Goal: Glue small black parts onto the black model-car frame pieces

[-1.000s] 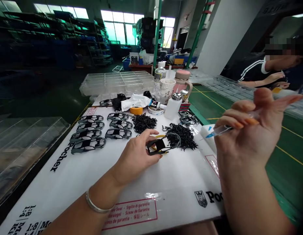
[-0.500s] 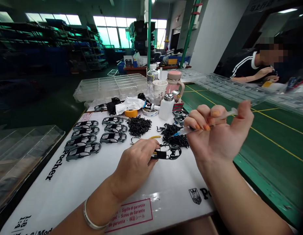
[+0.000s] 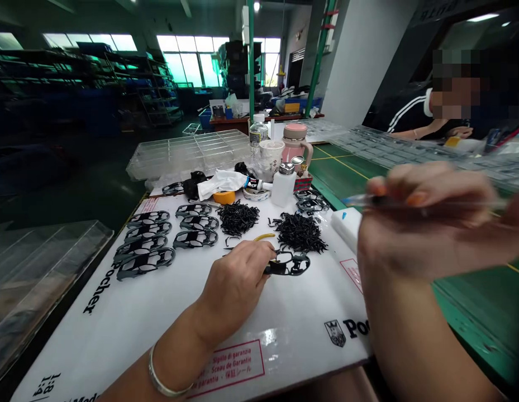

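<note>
My left hand (image 3: 240, 276) pinches the left end of a black plastic frame part (image 3: 293, 264) with several openings, held just over the white board. A curved yellow strip (image 3: 264, 237) shows behind those fingers; what it belongs to is hidden. My right hand (image 3: 427, 218) is raised at the right, smeared by motion, its fingers closed around a clear syringe (image 3: 460, 204) whose bluish tip points left. Just beyond my left hand lie two heaps of small black pieces, a left heap (image 3: 238, 216) and a right heap (image 3: 301, 231).
Rows of similar frame parts (image 3: 195, 238) lie on the left of the printed white board (image 3: 167, 335). A white pump bottle (image 3: 283, 187), orange tape roll (image 3: 224, 197), paper cup (image 3: 271, 156) and pink mug (image 3: 295, 142) stand behind. A white block (image 3: 347, 228) lies right. A co-worker (image 3: 431, 117) sits far right.
My right hand has moved right and turned with the syringe, away from the right heap, uncovering the white block. My left hand stays nearly in place with the frame part.
</note>
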